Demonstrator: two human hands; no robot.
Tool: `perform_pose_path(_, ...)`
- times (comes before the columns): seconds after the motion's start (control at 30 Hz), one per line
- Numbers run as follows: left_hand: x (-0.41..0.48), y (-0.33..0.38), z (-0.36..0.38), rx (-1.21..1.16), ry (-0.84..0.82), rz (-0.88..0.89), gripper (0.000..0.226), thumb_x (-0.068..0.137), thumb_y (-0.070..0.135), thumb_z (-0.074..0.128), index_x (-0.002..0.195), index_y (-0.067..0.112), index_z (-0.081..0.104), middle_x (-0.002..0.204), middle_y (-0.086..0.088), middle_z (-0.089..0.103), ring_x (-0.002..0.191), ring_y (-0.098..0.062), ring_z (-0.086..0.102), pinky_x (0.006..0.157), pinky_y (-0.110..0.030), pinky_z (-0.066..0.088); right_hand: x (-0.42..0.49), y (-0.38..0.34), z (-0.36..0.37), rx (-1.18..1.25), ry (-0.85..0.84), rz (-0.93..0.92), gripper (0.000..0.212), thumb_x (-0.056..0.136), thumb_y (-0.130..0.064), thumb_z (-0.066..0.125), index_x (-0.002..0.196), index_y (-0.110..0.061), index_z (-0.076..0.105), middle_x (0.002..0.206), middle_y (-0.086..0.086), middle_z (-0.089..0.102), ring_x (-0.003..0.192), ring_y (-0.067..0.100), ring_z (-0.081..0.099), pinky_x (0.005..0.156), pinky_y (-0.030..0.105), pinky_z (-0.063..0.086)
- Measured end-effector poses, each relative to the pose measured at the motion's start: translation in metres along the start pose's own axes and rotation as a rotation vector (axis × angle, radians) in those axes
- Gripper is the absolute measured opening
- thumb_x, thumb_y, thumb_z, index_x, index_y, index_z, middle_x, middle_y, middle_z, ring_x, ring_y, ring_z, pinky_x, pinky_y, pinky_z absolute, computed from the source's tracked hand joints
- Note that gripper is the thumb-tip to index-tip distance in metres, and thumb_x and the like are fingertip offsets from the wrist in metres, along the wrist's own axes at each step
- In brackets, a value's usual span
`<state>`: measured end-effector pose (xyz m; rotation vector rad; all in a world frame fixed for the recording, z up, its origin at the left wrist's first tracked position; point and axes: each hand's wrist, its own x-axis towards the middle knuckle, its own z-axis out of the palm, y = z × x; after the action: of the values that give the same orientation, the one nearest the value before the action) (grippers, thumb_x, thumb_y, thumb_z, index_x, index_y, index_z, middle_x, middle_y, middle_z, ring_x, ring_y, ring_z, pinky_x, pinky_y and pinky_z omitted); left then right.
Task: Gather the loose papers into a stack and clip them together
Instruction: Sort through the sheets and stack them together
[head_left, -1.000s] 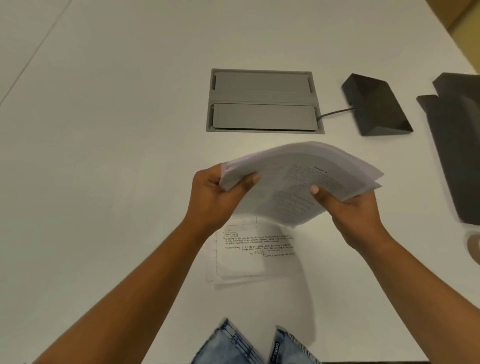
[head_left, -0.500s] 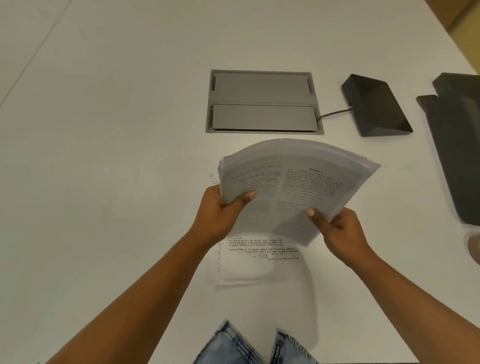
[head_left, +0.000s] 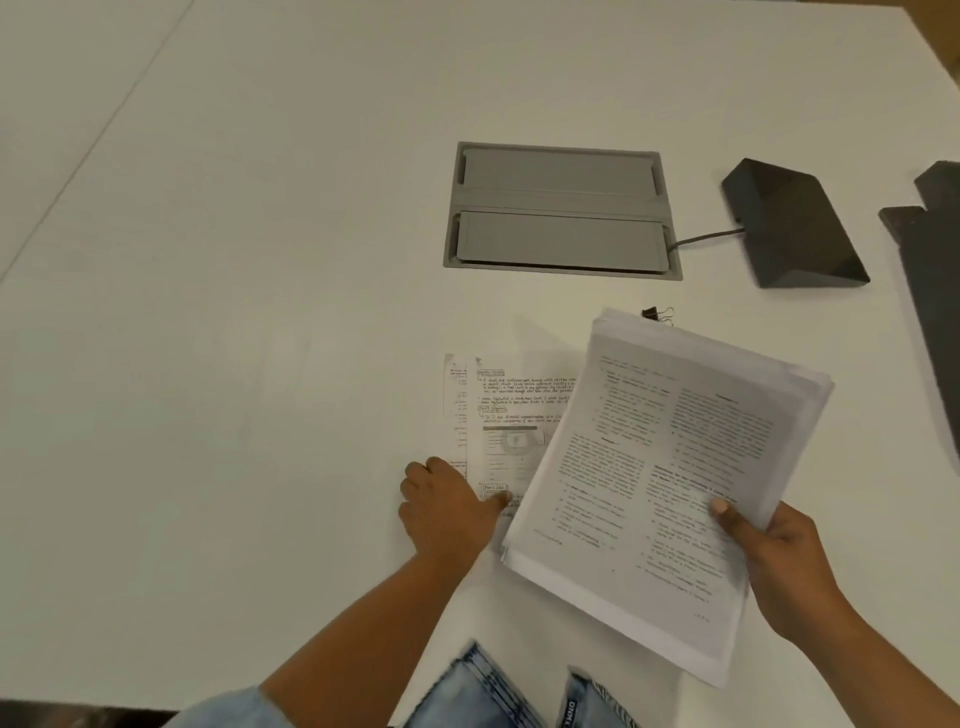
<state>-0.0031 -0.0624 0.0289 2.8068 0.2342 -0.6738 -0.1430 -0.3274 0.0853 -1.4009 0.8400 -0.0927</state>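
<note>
While the thick paper stack (head_left: 670, 483) was held up off the table (head_left: 208, 260) at a tilt, printed side up, its lower right edge was pinched in the right hand (head_left: 779, 561), thumb on top of the page and fingers curled underneath, closed on the stack. Loose sheets (head_left: 506, 421) with handwriting and a small diagram lay flat on the table just left of and partly under the stack. Left hand (head_left: 447, 506) rested on the lower left corner of those sheets, thumb pressed onto the paper, other fingers curled loosely against the tabletop; whether it actually gripped a sheet could not be told. Black binder clip (head_left: 655, 314) sat on the table just beyond the stack's far edge, partly hidden by it. Farther back a grey recessed cable box (head_left: 561, 210) with two closed flaps was set into the table, a cable (head_left: 706, 239) running from it to a dark wedge-shaped device (head_left: 795, 228) at the right. Another dark object (head_left: 935, 270) was cut off at the right edge. Blue denim (head_left: 498, 691) showed at the bottom.
</note>
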Motion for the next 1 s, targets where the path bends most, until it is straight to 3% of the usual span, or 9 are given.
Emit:
perform_pose_path(0.17,0.006,0.006,0.004,-0.083,-0.01,0.006,0.088,0.06,0.049,0.088,0.12,0.006,0.041,0.123,-0.014,0.043,0.11,-0.026,0.051,0.076,-0.033,0.053,-0.004,0.004,0.0,0.078,0.042,0.023,0.035,0.075,-0.02,0.07,0.11,-0.019,0.068,0.105,0.0,0.078,0.096,0.022,0.074,0.081,0.038,0.06)
perform_pose_path(0.27,0.021,0.007,-0.008,-0.176,-0.031,-0.021,0.089,0.058,0.036,0.093,0.121,0.004,0.039,0.121,-0.017,0.051,0.11,-0.031,0.058,0.084,-0.037,0.053,-0.006,0.006,0.003,0.096,0.058,0.038,0.028,0.084,-0.012,0.066,0.109,-0.025,0.067,0.101,-0.006,0.079,0.092,0.016,0.075,0.075,0.031,0.062)
perform_pose_path(0.37,0.037,0.001,-0.02,-0.207,-0.09,-0.087,0.088,0.056,0.036,0.094,0.119,0.006,0.039,0.113,-0.014,0.063,0.105,-0.033,0.065,0.084,-0.042,0.056,-0.006,0.005,0.004,0.093,0.069,0.059,0.026,0.091,-0.006,0.062,0.108,-0.025,0.067,0.099,-0.007,0.079,0.092,0.016,0.074,0.069,0.028,0.062)
perform_pose_path(0.47,0.044,-0.008,-0.025,-0.145,-0.155,-0.108,0.07,0.06,0.044,0.09,0.109,0.012,0.051,0.107,-0.008,0.068,0.099,-0.029,0.067,0.079,-0.037,0.055,-0.007,0.004,0.004,0.091,0.077,0.067,0.027,0.091,-0.006,0.062,0.109,-0.025,0.067,0.099,-0.007,0.079,0.094,0.017,0.073,0.068,0.027,0.062)
perform_pose_path(0.53,0.043,-0.008,-0.021,-0.107,-0.104,-0.079,0.063,0.064,0.049,0.085,0.108,0.015,0.056,0.109,-0.006,0.066,0.102,-0.027,0.064,0.081,-0.039,0.055,-0.007,0.005,0.002,0.089,0.085,0.067,0.027,0.091,-0.006,0.062,0.108,-0.026,0.067,0.099,-0.007,0.079,0.093,0.016,0.073,0.066,0.027,0.062)
perform_pose_path(0.63,0.029,0.003,-0.008,-0.034,0.023,-0.03,0.073,0.067,0.06,0.077,0.116,0.012,0.053,0.119,-0.008,0.054,0.112,-0.027,0.055,0.086,-0.04,0.049,-0.009,0.006,0.001,0.088,0.097,0.065,0.027,0.087,-0.009,0.065,0.108,-0.025,0.067,0.1,-0.005,0.079,0.094,0.021,0.074,0.07,0.03,0.063)
perform_pose_path(0.73,0.012,0.017,0.005,0.03,0.087,0.009,0.08,0.062,0.062,0.08,0.115,0.011,0.048,0.119,-0.009,0.049,0.111,-0.026,0.051,0.082,-0.037,0.049,-0.011,0.007,-0.001,0.089,0.11,0.064,0.028,0.084,-0.011,0.066,0.109,-0.024,0.067,0.102,-0.004,0.078,0.098,0.024,0.073,0.077,0.034,0.061)
perform_pose_path(0.9,0.008,0.026,0.006,-0.092,0.016,-0.064,0.088,0.056,0.049,0.091,0.118,0.007,0.043,0.12,-0.013,0.049,0.108,-0.026,0.055,0.08,-0.035,0.054,-0.012,0.008,-0.005,0.071,0.115,0.058,0.029,0.081,-0.015,0.068,0.108,-0.025,0.067,0.103,-0.003,0.078,0.102,0.028,0.071,0.082,0.04,0.059)
perform_pose_path(1.0,0.015,0.026,-0.004,-0.342,-0.089,-0.164,0.097,0.053,0.03,0.097,0.125,0.004,0.037,0.125,-0.019,0.048,0.111,-0.034,0.059,0.088,-0.039,0.053,-0.014,0.007,-0.006,0.067,0.114,0.048,0.033,0.076,-0.018,0.069,0.108,-0.025,0.067,0.102,-0.004,0.078,0.104,0.028,0.069,0.082,0.04,0.059)
